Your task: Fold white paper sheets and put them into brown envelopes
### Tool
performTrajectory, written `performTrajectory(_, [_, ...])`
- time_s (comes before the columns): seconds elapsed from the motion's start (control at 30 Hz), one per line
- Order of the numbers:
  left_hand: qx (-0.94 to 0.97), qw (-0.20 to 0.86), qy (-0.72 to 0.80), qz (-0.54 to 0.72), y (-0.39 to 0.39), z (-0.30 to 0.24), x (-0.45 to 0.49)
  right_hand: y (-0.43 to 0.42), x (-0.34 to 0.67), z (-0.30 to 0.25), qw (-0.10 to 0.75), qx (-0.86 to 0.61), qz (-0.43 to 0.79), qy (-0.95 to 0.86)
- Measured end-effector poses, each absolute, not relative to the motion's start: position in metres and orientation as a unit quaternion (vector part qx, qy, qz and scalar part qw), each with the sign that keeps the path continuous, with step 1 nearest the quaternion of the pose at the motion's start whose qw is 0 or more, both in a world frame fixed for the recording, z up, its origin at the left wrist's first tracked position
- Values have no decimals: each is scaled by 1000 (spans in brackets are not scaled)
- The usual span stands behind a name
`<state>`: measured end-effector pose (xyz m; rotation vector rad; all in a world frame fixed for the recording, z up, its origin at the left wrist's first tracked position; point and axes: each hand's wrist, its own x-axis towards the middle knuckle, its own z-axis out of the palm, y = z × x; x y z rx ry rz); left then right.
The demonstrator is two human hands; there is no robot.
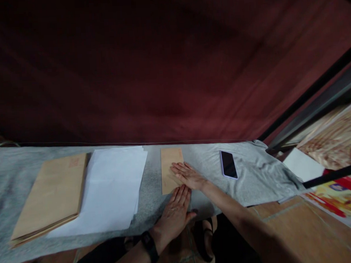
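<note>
A narrow brown envelope (168,163) lies on the grey cloth (254,170). My right hand (188,174) rests flat on the envelope with fingers stretched out. My left hand (175,214), with a black band on its wrist, lies flat on the cloth just below the envelope's near end, fingers together and extended. Neither hand holds anything.
A stack of white paper sheets (114,189) and a stack of large brown envelopes (52,195) lie to the left. A black phone (228,164) lies to the right. A dark red curtain (160,69) hangs behind. Printed posters (340,197) lie on the tiled floor at right.
</note>
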<state>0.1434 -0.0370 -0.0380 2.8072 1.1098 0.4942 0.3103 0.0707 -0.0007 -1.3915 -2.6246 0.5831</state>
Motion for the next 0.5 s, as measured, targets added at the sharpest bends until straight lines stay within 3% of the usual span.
performTrajectory(0.27, [918, 69, 358, 152, -35, -39, 145, 125, 260, -6, 61, -494, 129, -857])
performTrajectory(0.5, [917, 116, 352, 147, -31, -22, 135, 90, 273, -2, 73, -439, 247, -861])
